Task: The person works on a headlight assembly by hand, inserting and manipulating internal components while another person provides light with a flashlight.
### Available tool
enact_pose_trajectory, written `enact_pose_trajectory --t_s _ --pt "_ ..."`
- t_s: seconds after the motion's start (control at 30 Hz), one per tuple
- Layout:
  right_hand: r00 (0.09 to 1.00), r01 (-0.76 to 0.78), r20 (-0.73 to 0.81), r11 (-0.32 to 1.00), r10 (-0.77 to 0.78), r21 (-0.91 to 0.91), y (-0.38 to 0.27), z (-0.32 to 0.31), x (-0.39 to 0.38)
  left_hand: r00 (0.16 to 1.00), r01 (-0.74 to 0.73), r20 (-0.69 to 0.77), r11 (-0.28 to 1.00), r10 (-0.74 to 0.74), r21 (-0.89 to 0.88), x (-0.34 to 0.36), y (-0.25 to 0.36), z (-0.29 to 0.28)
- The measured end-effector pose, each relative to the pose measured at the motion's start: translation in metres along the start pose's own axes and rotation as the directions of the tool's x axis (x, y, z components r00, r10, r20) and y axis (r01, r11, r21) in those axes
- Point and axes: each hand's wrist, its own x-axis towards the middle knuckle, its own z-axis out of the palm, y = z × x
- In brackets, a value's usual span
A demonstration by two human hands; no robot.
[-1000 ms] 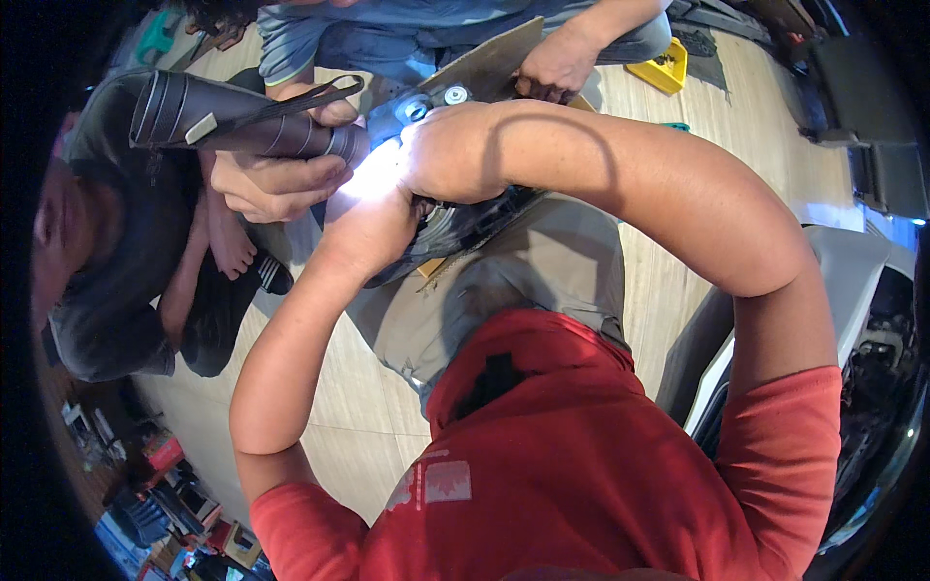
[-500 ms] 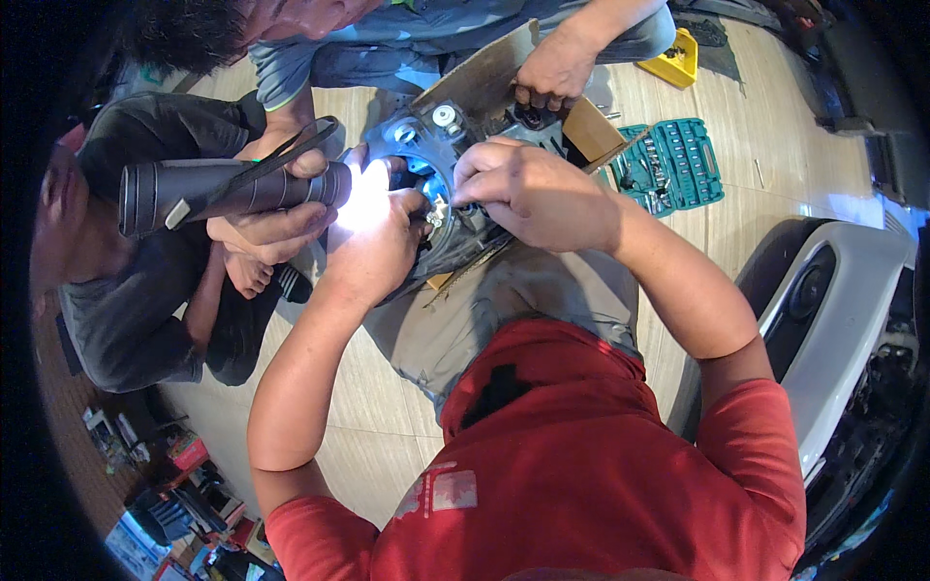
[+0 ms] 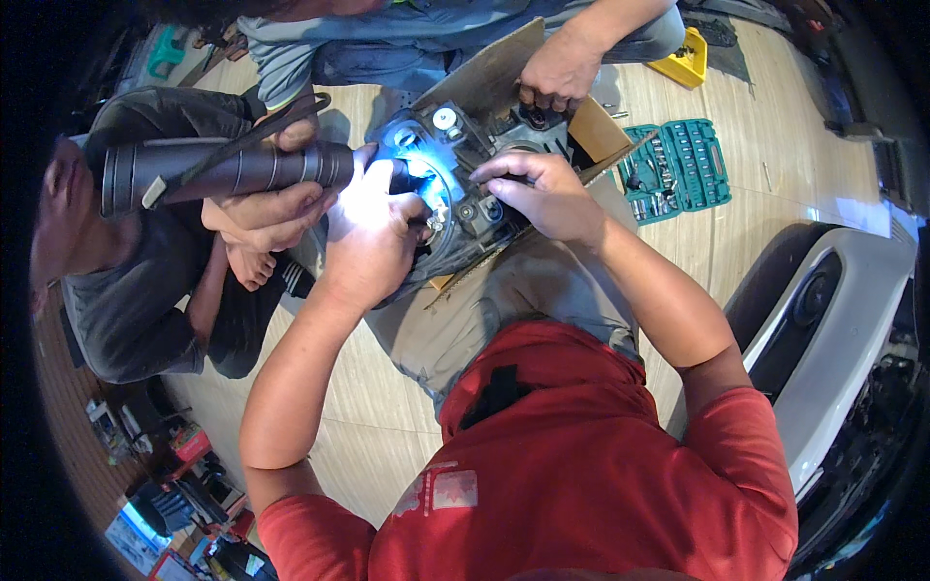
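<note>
A dark headlight housing (image 3: 472, 225) rests in an open cardboard box (image 3: 499, 63) in front of my lap. My left hand (image 3: 368, 237) is at its round, brightly lit opening, with fingers curled at small parts in there. Glare and the fingers hide what it grips. My right hand (image 3: 554, 201) is above the housing's near right part, thumb and forefinger drawn together; anything between them is too small to make out. From the left, a co-worker's hand (image 3: 271, 218) holds a black flashlight (image 3: 228, 177) that shines on my left hand.
Another co-worker's hand (image 3: 562, 73) reaches into the box's far right side. A green socket set case (image 3: 678, 169) lies unfolded on the floor to the right, with a yellow bin (image 3: 686, 60) beyond. A light grey bumper (image 3: 848, 320) stands at the right.
My right hand has shifted slightly right and away from the round opening. The left hand stays at the opening. The flashlight has moved slightly.
</note>
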Motion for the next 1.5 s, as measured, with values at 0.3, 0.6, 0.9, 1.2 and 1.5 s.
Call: enact_pose_trajectory --t_s 0.3,0.6,0.9,1.2,1.5 --pt "0.996 -0.081 -0.030 0.993 0.084 0.085 0.009 0.002 -0.002 0.990 0.127 0.045 0.986 -0.133 0.113 -0.007 0.012 0.006" --pt "0.997 0.076 -0.021 0.996 -0.077 -0.053 0.007 0.000 -0.004 0.999 -0.026 -0.024 0.991 0.029 0.133 -0.004 0.016 0.001" --pt "0.975 0.197 -0.081 0.973 -0.207 -0.121 0.012 0.002 -0.002 0.993 -0.019 0.112 0.996 0.029 -0.087 0.001 0.006 0.002" --pt "0.982 0.155 -0.081 0.975 -0.169 -0.161 0.011 0.003 -0.005 0.993 0.020 0.121 0.990 -0.003 -0.143 -0.003 -0.002 0.005" --pt "0.973 0.210 -0.066 0.967 -0.221 -0.146 0.014 0.002 -0.005 0.995 0.097 0.029 0.995 -0.096 -0.025 -0.007 0.012 0.006"
